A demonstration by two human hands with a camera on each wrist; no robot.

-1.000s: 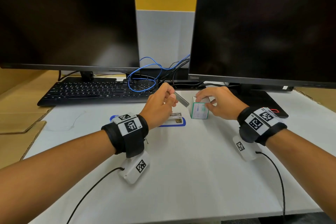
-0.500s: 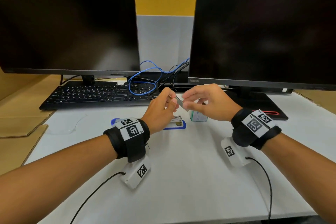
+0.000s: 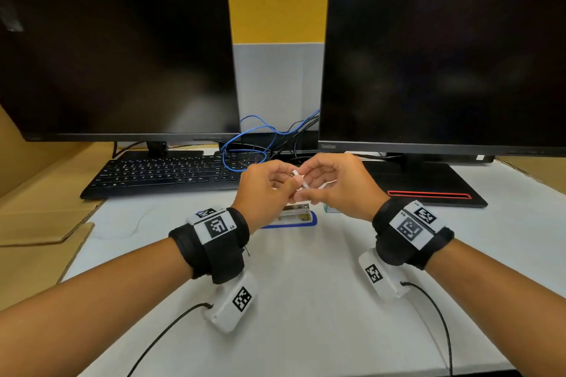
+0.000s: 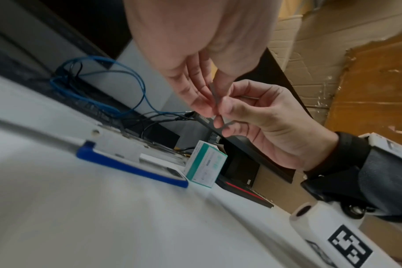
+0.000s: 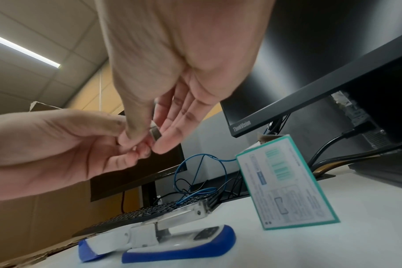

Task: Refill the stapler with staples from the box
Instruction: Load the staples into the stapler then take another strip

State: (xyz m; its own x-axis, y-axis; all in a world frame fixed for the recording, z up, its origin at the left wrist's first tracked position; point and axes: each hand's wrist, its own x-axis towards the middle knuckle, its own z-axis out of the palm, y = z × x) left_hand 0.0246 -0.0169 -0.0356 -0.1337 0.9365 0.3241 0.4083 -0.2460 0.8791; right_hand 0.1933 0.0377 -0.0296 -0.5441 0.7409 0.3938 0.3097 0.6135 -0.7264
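A short grey staple strip hangs in the air over the table, pinched at one end by my left hand and at the other by my right hand. The left wrist view shows the staple strip between my left hand's thumb and fingers, with my right hand pinching its lower end. Below them the blue and white stapler lies open on the table, its metal magazine exposed. The white and teal staple box stands just right of it, mostly hidden by my right hand in the head view.
A black keyboard and two dark monitors line the back of the white table. Blue and black cables loop between them. The right monitor's base sits beside the box. Cardboard lies at the left.
My right hand left the staple box and rose to meet my left hand. Both hands now pinch the strip, held higher above the stapler than before.
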